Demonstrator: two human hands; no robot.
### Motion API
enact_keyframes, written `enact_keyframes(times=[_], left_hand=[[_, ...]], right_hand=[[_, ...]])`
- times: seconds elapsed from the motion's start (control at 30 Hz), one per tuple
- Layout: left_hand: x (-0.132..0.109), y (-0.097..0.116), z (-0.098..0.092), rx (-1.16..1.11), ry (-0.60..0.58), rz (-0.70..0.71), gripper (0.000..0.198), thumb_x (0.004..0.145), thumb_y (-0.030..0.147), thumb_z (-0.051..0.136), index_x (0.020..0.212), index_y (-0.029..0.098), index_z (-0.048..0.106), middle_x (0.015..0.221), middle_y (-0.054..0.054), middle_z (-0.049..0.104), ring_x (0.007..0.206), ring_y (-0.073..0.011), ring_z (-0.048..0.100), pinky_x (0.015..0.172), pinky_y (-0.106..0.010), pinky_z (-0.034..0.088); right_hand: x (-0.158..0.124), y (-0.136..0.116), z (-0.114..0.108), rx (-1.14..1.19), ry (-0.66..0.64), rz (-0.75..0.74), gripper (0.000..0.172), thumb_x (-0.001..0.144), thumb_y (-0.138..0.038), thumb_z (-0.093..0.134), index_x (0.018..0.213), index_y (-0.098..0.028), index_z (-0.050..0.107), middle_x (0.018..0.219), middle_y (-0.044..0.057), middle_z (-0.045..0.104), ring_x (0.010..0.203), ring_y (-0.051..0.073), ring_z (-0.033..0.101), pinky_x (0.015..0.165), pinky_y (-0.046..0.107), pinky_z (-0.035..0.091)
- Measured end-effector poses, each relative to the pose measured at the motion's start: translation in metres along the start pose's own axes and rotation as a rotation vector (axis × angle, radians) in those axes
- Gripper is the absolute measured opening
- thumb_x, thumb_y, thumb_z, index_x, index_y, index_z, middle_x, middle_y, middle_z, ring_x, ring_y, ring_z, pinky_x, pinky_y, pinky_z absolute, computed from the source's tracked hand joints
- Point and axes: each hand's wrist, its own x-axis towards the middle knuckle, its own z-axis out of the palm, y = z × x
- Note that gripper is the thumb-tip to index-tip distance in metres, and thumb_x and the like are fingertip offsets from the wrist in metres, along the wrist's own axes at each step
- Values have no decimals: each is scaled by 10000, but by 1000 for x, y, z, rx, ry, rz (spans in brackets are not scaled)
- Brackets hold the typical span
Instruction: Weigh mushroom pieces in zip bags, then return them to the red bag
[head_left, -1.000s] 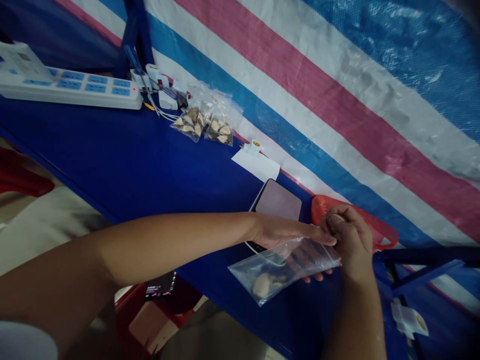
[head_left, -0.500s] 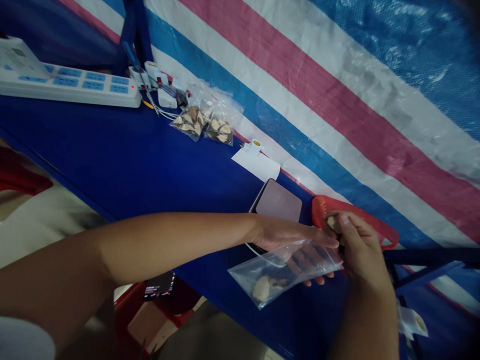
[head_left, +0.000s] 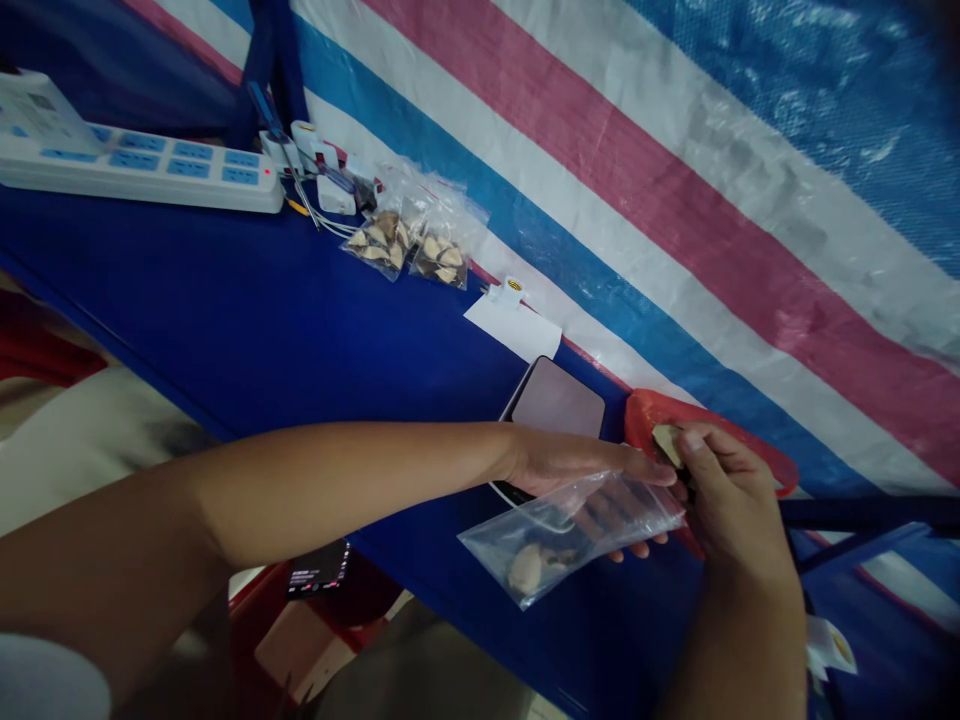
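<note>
My left hand reaches across the blue table and is closed on the mouth end of a clear zip-lock bag. Inside the bag, near its lower corner, lie a few pale and brown pieces. Just beyond my left fingertips, my right hand pinches a pale slice with a dark edge between thumb and fingers. The slice is outside the bag, close to its mouth. Behind my right hand lies a red plastic bag; its contents are hidden.
A flat scale-like device sits behind my left wrist, with a white card farther back. Two filled clear bags lie near a screwdriver and a white power strip. A phone is below the table edge.
My right hand has shifted slightly right, and the pale slice in it shows more of its face. The clear bag has moved up a little in my left hand.
</note>
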Motion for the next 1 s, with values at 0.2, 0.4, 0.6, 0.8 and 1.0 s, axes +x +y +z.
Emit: enact_keyframes(times=[0.2, 0.4, 0.6, 0.8, 1.0], left_hand=[[-1, 2, 2, 39, 13, 20, 574, 706, 614, 771, 1066, 178, 670, 1017, -80, 679, 939, -211, 675, 812, -360, 572], [-1, 2, 1, 105, -14, 69, 552, 742, 602, 733, 1089, 177, 668, 1048, -92, 670, 947, -222, 669, 835, -393, 577], [-2, 1, 3, 88, -30, 32, 522, 734, 578, 753, 1063, 179, 679, 1058, -75, 676, 940, -206, 674, 834, -361, 569], [-3, 5, 6, 105, 34, 21, 627, 733, 673, 741, 1142, 209, 638, 1081, -75, 683, 954, -202, 679, 818, -332, 547], [-1, 2, 5, 118, 66, 48, 699, 710, 696, 726, 1189, 198, 620, 1119, -108, 683, 960, -235, 680, 826, -370, 542]], right_hand=[[0, 6, -18, -108, -153, -35, 321, 889, -462, 725, 710, -207, 648, 604, -7, 549, 476, 127, 489, 432, 269, 434], [-3, 0, -31, -245, -248, 18, 263, 851, -478, 760, 945, -233, 781, 625, 16, 624, 487, 152, 530, 438, 282, 458], [-8, -6, -37, -272, -476, 47, 256, 827, -411, 792, 966, -196, 790, 685, 55, 696, 547, 183, 613, 457, 275, 464], [-5, -10, -14, 7, -80, 69, 344, 864, -540, 718, 790, -204, 705, 507, -34, 441, 415, 91, 354, 379, 222, 271], [18, 1, -4, 228, 147, 150, 481, 808, -643, 643, 619, -206, 577, 487, -49, 322, 388, 91, 333, 306, 193, 186]])
